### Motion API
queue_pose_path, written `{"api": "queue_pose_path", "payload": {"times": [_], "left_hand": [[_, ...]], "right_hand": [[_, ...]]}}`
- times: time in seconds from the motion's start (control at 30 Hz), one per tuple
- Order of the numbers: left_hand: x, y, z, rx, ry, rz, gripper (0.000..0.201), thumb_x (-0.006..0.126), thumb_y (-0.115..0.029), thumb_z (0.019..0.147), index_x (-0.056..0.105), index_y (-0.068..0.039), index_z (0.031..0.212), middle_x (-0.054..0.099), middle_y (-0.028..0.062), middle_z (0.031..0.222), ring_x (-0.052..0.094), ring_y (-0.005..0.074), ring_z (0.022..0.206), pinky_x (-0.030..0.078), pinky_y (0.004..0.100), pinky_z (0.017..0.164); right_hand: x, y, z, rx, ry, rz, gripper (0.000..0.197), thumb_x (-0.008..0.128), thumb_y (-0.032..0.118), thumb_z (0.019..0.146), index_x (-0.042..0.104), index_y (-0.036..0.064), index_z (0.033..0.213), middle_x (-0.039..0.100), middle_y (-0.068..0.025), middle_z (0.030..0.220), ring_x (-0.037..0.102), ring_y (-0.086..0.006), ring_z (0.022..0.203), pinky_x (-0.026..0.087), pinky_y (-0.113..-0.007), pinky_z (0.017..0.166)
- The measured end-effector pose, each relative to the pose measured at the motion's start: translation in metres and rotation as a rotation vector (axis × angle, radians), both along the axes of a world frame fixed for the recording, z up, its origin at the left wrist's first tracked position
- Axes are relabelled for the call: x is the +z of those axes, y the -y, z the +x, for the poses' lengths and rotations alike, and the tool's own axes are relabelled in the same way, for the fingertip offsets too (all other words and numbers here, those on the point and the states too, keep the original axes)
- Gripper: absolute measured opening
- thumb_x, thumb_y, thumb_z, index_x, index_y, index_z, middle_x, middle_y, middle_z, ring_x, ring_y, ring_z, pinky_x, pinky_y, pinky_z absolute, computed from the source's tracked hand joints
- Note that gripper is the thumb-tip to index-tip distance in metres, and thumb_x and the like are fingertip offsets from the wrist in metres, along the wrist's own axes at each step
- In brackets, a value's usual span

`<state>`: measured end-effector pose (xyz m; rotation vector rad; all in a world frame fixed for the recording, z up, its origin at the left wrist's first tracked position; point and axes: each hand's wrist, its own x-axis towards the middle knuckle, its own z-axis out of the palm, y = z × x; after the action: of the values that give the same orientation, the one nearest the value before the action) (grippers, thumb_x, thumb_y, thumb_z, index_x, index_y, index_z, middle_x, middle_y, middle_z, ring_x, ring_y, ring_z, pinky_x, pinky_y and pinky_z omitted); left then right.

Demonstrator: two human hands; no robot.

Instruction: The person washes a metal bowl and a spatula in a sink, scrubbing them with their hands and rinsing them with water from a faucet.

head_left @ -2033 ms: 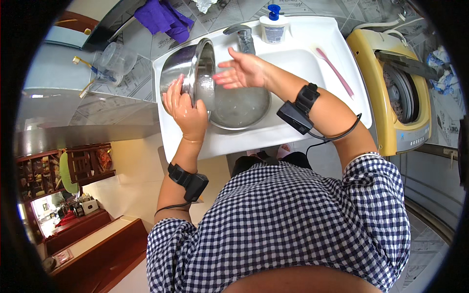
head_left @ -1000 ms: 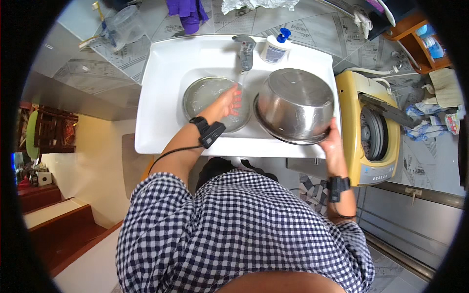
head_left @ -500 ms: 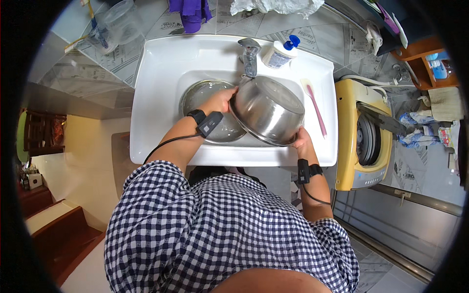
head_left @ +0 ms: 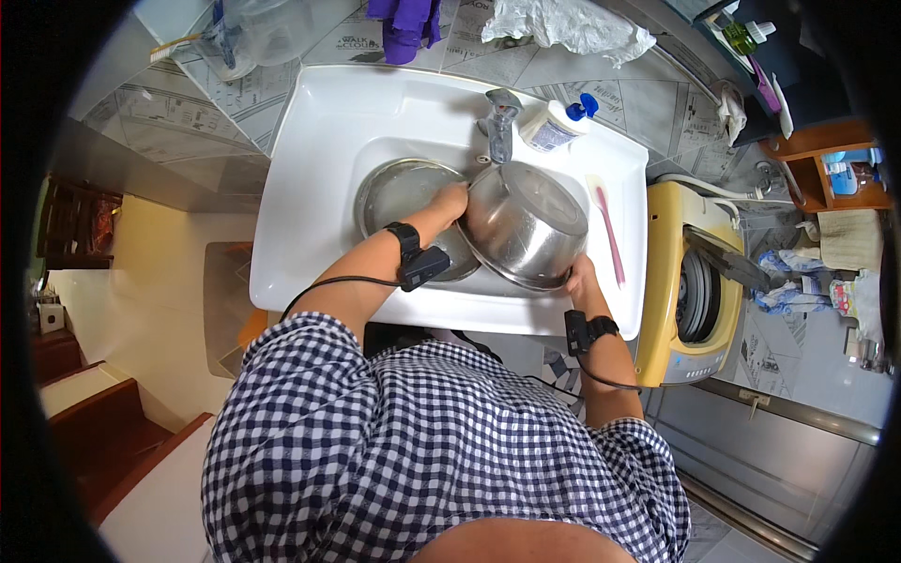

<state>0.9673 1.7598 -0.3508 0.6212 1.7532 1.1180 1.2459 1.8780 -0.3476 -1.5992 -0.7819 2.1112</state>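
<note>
1. Bowl [head_left: 533, 218] of shiny steel, tilted with its base turned up, between the two hands
2. Left hand [head_left: 451, 201] closed at the bowl's left rim, its fingertips hidden
3. Right hand [head_left: 582, 279] gripping the rim at the lower right
4. Steel basin [head_left: 383, 185] in the white sink [head_left: 305, 178], below and to the left of the left hand
5. Faucet [head_left: 502, 131] beyond the left hand; pump bottle [head_left: 552, 129] farther right
6. Pink-handled tool [head_left: 609, 233] just beyond the right hand, to its right
</note>
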Motion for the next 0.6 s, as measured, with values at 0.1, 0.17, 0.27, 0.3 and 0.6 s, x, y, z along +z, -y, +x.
{"api": "queue_pose_path", "payload": {"times": [0.1, 0.17, 0.27, 0.3, 0.6], "left_hand": [[-0.021, -0.011, -0.029, -0.123, -0.299, 0.018, 0.045, 0.03, -0.036, 0.094, 0.056, -0.001, 0.107, 0.06, 0.0159, 0.103, 0.056, 0.0281, 0.092, 0.041, 0.0383, 0.083], [0.004, -0.024, -0.018, -0.168, 0.283, 0.093, 0.046, 0.034, -0.04, 0.093, 0.056, -0.003, 0.109, 0.059, 0.0109, 0.107, 0.055, 0.0222, 0.093, 0.042, 0.035, 0.081], [0.011, -0.031, -0.017, -0.224, 0.437, 0.063, 0.05, 0.036, -0.044, 0.092, 0.056, -0.002, 0.111, 0.059, 0.0093, 0.107, 0.055, 0.0187, 0.094, 0.043, 0.0311, 0.082], [0.012, -0.034, -0.017, -0.223, 0.437, 0.07, 0.05, 0.036, -0.044, 0.092, 0.056, -0.002, 0.111, 0.059, 0.0093, 0.107, 0.055, 0.0187, 0.094, 0.043, 0.0311, 0.082], [0.065, -0.003, 0.042, -0.188, -0.221, 0.741, 0.038, 0.054, -0.03, 0.086, 0.055, -0.009, 0.117, 0.053, 0.0081, 0.12, 0.047, 0.0232, 0.113, 0.037, 0.0344, 0.094]], "right_hand": [[0.008, 0.016, -0.01, -0.089, 0.093, -0.089, 0.058, 0.04, 0.041, 0.092, 0.038, -0.0043, 0.128, 0.039, -0.0173, 0.133, 0.041, -0.0296, 0.119, 0.038, -0.04, 0.096], [0.002, 0.021, 0.005, -0.164, 0.062, -0.037, 0.058, 0.041, 0.041, 0.092, 0.038, -0.0045, 0.128, 0.039, -0.017, 0.133, 0.041, -0.0297, 0.119, 0.038, -0.04, 0.096], [0.027, 0.046, -0.01, -0.295, 0.091, 0.012, 0.059, 0.042, 0.042, 0.092, 0.037, -0.0047, 0.128, 0.039, -0.0164, 0.133, 0.042, -0.0293, 0.119, 0.038, -0.038, 0.096], [0.029, 0.052, -0.013, -0.347, 0.125, 0.059, 0.059, 0.041, 0.042, 0.092, 0.038, -0.0047, 0.128, 0.04, -0.0161, 0.132, 0.042, -0.0286, 0.119, 0.038, -0.037, 0.096], [0.054, 0.072, -0.004, -0.44, 0.093, 0.149, 0.055, 0.038, 0.041, 0.093, 0.044, -0.0047, 0.122, 0.047, -0.0167, 0.124, 0.048, -0.0265, 0.111, 0.041, -0.037, 0.092]]}}
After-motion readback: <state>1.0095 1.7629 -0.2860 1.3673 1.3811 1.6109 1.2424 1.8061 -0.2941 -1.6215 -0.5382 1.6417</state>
